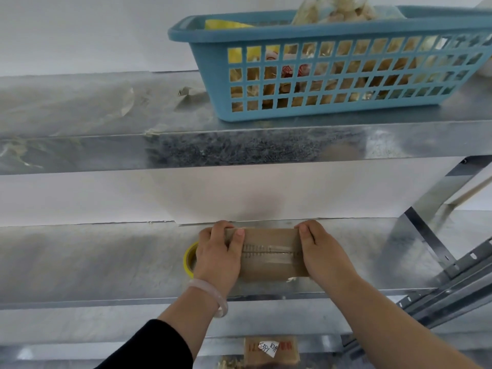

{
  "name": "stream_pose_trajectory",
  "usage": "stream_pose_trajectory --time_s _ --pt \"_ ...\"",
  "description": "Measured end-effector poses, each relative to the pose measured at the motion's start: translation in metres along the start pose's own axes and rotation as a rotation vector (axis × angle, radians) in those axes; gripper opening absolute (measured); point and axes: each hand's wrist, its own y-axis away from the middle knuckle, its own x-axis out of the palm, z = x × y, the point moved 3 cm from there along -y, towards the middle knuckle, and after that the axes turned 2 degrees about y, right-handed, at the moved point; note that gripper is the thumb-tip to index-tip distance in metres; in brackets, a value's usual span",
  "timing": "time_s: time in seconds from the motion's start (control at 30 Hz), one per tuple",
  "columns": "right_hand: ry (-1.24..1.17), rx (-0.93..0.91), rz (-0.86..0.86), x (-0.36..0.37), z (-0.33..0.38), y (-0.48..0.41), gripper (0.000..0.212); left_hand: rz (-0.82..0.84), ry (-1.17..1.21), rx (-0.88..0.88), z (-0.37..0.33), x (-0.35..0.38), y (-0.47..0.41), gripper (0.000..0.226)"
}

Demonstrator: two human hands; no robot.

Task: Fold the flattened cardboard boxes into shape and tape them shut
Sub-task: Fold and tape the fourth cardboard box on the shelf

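A small brown cardboard box [270,253] stands on the lower metal shelf [106,262], with a strip of clear tape running across its top seam. My left hand [217,255] grips the box's left end, thumb lying on the top. My right hand [323,253] grips the right end, thumb pressed on the upper corner. A roll of tape with a yellow core [189,259] lies on the shelf just left of my left hand, mostly hidden behind it.
A blue plastic basket [332,67] holding bagged items sits on the upper shelf [106,145]. Grey shelf struts [436,249] slant down at the right. Below the shelf edge lies a brown package with a white label [270,351].
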Motion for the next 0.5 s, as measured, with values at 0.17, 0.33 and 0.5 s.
stream_pose_trajectory --time_s 0.17,0.33,0.5 --pt "0.198 -0.125 0.083 -0.007 0.01 0.0 0.043 0.085 -0.046 -0.027 -0.011 -0.01 -0.019 0.026" --pt "0.289 -0.188 -0.054 -0.016 0.011 -0.005 0.017 0.163 -0.146 0.055 -0.024 -0.015 -0.028 0.028" --pt "0.335 -0.188 -0.071 -0.023 0.007 -0.015 0.019 0.27 -0.025 0.121 -0.009 -0.006 -0.026 0.037"
